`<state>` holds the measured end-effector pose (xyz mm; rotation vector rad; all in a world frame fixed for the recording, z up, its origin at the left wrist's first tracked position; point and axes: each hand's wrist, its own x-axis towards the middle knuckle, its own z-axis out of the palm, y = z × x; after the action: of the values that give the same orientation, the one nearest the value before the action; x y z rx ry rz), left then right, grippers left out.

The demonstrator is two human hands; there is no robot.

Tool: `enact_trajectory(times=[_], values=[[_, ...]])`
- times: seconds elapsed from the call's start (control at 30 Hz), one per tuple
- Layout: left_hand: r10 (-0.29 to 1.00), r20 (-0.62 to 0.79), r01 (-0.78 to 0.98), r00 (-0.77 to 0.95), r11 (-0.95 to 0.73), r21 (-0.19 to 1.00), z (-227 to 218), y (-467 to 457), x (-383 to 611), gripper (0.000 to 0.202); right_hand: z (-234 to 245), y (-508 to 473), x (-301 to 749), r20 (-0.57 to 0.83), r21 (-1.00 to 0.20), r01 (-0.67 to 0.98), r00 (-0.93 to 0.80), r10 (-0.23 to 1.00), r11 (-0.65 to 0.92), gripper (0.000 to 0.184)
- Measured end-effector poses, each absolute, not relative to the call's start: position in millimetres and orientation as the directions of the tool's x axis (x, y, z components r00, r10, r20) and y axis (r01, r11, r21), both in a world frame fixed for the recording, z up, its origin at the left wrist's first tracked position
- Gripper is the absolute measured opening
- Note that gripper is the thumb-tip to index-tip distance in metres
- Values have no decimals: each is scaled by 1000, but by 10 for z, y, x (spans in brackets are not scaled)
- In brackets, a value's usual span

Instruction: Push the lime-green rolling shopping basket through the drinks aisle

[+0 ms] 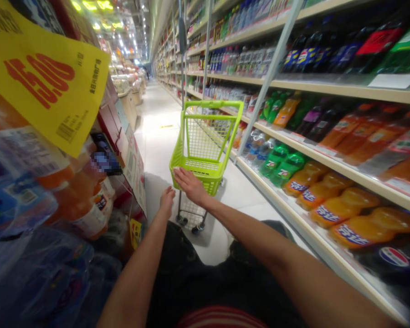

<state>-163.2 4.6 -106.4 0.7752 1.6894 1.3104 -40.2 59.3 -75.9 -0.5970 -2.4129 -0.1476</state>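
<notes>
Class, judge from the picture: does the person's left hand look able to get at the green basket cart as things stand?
Probably yes: the left hand is raised near the green basket cart, with nothing visible between them. The right hand is at the basket's near corner but seems to leave room.

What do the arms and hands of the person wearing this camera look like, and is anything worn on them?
The left arm and right arm are bare where they show, with no sleeves in view. The left hand and right hand are ungloved, and neither wrist shows a watch or bracelet.
</notes>
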Motion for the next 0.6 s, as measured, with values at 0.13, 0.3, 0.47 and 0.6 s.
enact_trajectory(times=[0.13, 0.3, 0.47, 0.6], values=[[783, -163, 119, -600, 289, 950, -1252, 130, -1848, 52, -727, 820, -621, 529, 89, 387, -799, 286, 918, 34], [821, -130, 243, -557, 310, 919, -1415, 124, -1865, 49, -1390, 943, -654, 425, 91, 395, -846, 323, 914, 32], [874, -120, 430, -472, 346, 834, -1513, 55, -1766, 51, -1760, 828, -481, 379, 40, 469, -824, 421, 882, 33], [885, -18, 582, -464, 320, 748, -1479, 75, -1698, 53, -1295, 765, -463, 538, 63, 400, -786, 306, 914, 36]])
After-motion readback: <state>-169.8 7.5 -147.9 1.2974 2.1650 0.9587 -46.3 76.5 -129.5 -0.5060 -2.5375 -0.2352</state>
